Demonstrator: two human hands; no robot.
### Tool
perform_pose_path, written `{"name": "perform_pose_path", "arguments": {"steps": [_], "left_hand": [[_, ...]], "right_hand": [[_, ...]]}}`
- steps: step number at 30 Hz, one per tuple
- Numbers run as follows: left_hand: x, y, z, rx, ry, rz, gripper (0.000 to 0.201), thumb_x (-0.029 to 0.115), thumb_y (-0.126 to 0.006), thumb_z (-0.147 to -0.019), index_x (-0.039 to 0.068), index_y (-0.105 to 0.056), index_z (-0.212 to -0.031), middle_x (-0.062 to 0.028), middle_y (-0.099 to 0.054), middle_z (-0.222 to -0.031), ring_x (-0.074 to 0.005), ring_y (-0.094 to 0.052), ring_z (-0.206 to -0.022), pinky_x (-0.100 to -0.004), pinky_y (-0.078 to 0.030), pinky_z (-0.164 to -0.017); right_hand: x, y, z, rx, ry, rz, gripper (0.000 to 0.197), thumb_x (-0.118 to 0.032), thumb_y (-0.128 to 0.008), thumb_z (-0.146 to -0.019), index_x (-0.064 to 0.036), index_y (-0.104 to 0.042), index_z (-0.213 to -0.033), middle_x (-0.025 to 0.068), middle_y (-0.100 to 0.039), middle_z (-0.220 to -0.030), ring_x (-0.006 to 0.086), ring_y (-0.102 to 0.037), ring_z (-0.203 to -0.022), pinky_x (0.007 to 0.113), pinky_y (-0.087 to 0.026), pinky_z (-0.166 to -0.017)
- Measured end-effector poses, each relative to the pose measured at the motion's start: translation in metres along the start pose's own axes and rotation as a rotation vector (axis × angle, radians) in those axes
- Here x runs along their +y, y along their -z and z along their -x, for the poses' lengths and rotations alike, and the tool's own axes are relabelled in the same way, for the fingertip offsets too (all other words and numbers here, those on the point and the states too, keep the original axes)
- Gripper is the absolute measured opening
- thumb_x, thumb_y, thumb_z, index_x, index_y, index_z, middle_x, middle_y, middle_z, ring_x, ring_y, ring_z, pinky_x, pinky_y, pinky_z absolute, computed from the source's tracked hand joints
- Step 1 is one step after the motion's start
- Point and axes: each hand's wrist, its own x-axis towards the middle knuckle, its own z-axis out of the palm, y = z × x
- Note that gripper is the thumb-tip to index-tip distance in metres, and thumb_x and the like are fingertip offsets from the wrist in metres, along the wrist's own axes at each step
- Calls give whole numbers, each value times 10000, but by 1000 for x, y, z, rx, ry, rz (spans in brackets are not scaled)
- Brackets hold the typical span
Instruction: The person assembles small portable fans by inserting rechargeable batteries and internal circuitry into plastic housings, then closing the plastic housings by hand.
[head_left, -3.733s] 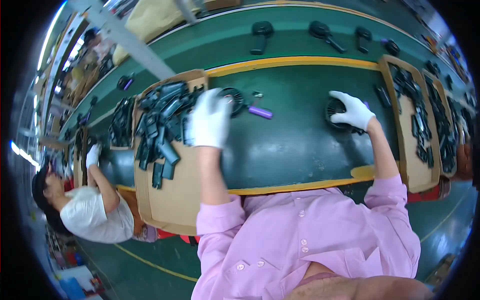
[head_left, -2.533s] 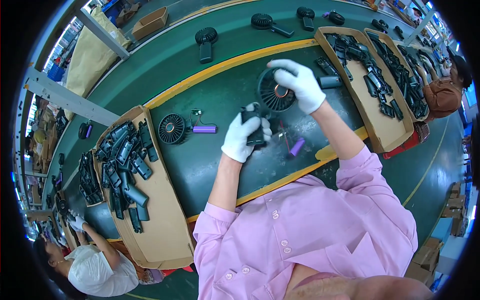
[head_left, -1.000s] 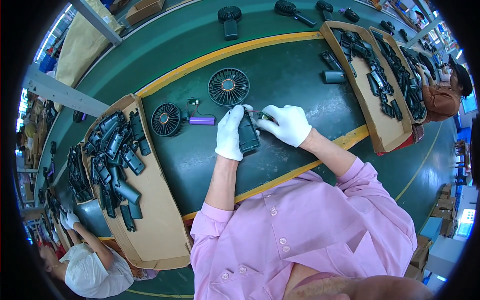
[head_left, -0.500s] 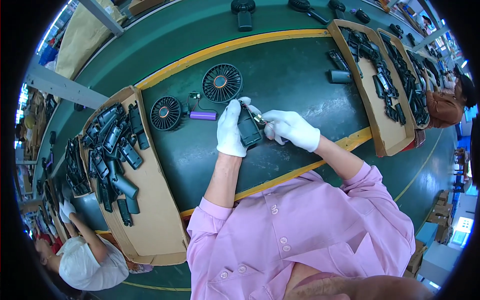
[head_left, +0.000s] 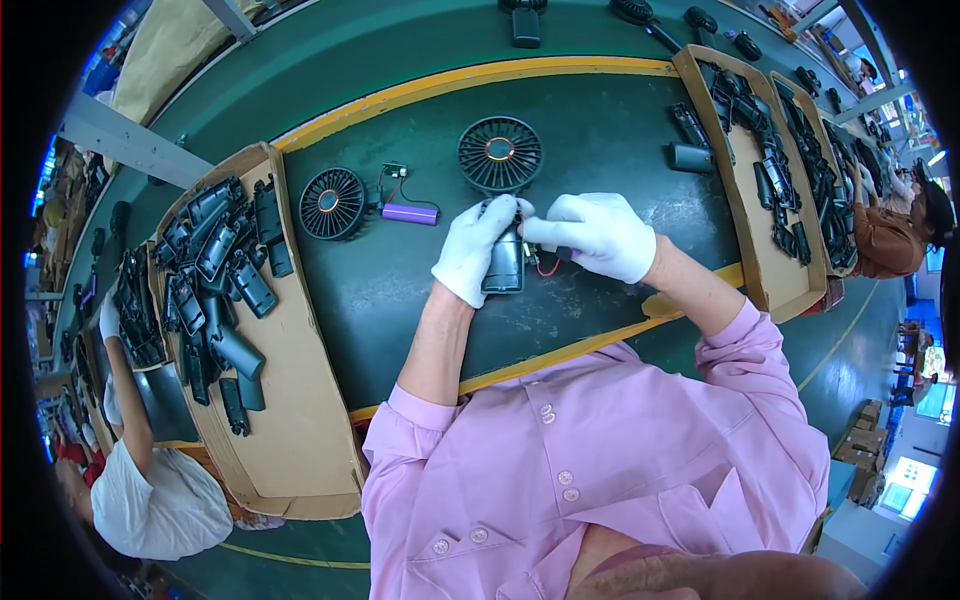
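Observation:
My gloved left hand is closed around the black handle housing of a small fan and holds it upright over the bench. The round black fan head, with an orange ring at its hub, lies just beyond my fingers, in line with the handle and seemingly joined to it. My gloved right hand pinches at the handle's upper right side; the fingertips hide what they touch there. A purple battery shows partly under its curled fingers. A red wire loops between battery and handle.
On the green bench left of my hands lie another fan head, a wired circuit board and a purple battery. Cardboard trays of black parts stand at left and right. Co-workers sit on both sides.
The handle has turned more upright, and the fan head has swung right with it. My right fingers have moved in against the handle's upper end. The red wire loop shows more plainly.

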Motion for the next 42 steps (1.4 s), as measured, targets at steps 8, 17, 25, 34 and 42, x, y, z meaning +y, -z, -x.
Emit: {"name": "perform_pose_path", "arguments": {"steps": [8, 17, 25, 34, 42], "left_hand": [[4, -8, 5, 37, 101, -87, 252, 264, -581, -899, 23, -634, -948, -49, -618, -785, -113, -593, -621, -243, -494, -545], [0, -8, 2, -26, 69, -112, 261, 258, -587, -886, 8, -634, -947, -52, -612, -763, -123, -601, -613, -255, -506, -535], [-9, -16, 3, -9, 123, 92, 362, 339, -481, -963, -4, -597, -978, -124, -634, -783, -214, -650, -591, -296, -542, -510], [-13, -12, 1, -40, 112, 97, 457, 438, -429, -971, 13, -598, -983, -147, -650, -746, -226, -627, -540, -308, -517, -474], [-12, -12, 3, 17, 120, 104, 508, 480, -430, -958, 2, -603, -962, -145, -651, -736, -221, -625, -531, -309, -511, -465]], "right_hand": [[-3, 14, -12, -150, 233, 108, 354, -64, -626, -720, -140, -624, -1066, 52, -606, -939, 252, -591, -796, 347, -480, -682], [2, 4, -3, 20, 412, 153, 307, -106, -609, -740, -105, -594, -1046, 53, -602, -939, 227, -599, -811, 327, -487, -685], [-16, -23, 1, 224, -354, -275, 245, -5, -708, -743, -59, -662, -978, 84, -641, -772, 254, -602, -658, 330, -484, -594], [-4, -28, -6, 310, -215, -5, 313, -7, -716, -671, -67, -644, -969, 81, -620, -759, 265, -595, -677, 352, -480, -595], [-3, -24, -5, 277, -92, 93, 341, 6, -692, -647, -56, -625, -976, 84, -610, -770, 271, -591, -694, 357, -480, -615]]}}
